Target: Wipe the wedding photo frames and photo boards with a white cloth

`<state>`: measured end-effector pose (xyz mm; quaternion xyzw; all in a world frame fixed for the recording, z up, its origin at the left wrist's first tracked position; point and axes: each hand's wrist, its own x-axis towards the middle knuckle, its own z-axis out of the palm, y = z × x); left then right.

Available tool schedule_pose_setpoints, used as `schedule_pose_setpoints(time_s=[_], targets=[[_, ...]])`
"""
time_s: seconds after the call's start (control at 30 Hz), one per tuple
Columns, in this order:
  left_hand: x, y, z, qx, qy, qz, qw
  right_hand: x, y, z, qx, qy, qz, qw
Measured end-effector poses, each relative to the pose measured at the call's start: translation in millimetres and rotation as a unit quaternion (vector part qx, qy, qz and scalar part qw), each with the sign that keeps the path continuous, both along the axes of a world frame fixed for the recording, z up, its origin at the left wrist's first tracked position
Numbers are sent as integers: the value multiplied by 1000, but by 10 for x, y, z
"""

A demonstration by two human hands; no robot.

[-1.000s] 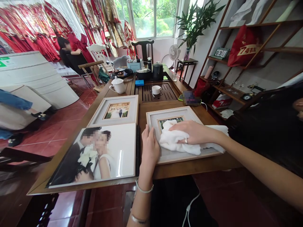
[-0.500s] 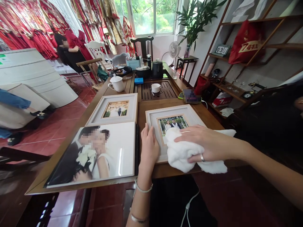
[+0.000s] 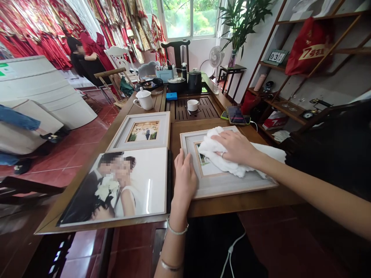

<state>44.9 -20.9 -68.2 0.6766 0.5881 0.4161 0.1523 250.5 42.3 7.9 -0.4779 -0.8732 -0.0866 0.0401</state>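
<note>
A light wooden picture frame [image 3: 228,189] with a wide pale mat lies flat on the table's right part. My left hand [image 3: 184,175] holds it along its left edge. Bunched under my right hand [image 3: 235,146] is a white towel [image 3: 209,143], gripped and pressed on the frame's upper middle. The towel covers most of the small photo inside and trails off to the right. To the left lie a second picture frame [image 3: 120,133] with a small couple photo and a large glossy photo panel [image 3: 150,173]; neither is touched by my hands.
On the wooden table [image 3: 179,133], a slatted tea tray [image 3: 207,112] carries a white cup [image 3: 193,105]. Behind are a lidded mug [image 3: 144,99], a dark kettle [image 3: 194,82] and a blue box [image 3: 171,96]. A phone [image 3: 238,115] with a charging cable lies beyond the frame. Another person sits far left.
My right hand has slid the towel up and away over the frame, baring the frame's lower edge and covering more of the photo. My left hand stays at the left edge.
</note>
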Motion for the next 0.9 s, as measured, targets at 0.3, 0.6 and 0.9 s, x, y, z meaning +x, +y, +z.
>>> schedule_pose_setpoints(time_s=[0.3,0.6,0.9], targets=[[8,0,-42,1,-1,10,1000,-284,447,4,-25,50,-39,998],[8,-5,-28,-3,-20,9,1000,-459,620,55,19,33,-53,998],[10,1,10,-10,-21,23,999,-368,316,129,-91,27,40,995]])
